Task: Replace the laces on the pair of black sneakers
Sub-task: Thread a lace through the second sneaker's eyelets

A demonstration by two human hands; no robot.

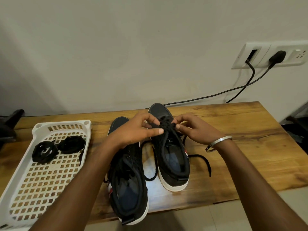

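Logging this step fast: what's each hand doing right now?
Left hand: fingers pinch the lace on the right sneaker.
Right hand: fingers pinch the same lace from the other side.

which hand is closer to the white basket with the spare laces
Left. The left hand works the right sneaker laces, with the left sneaker between it and the white basket. The right hand pinches the same laces from the far side.
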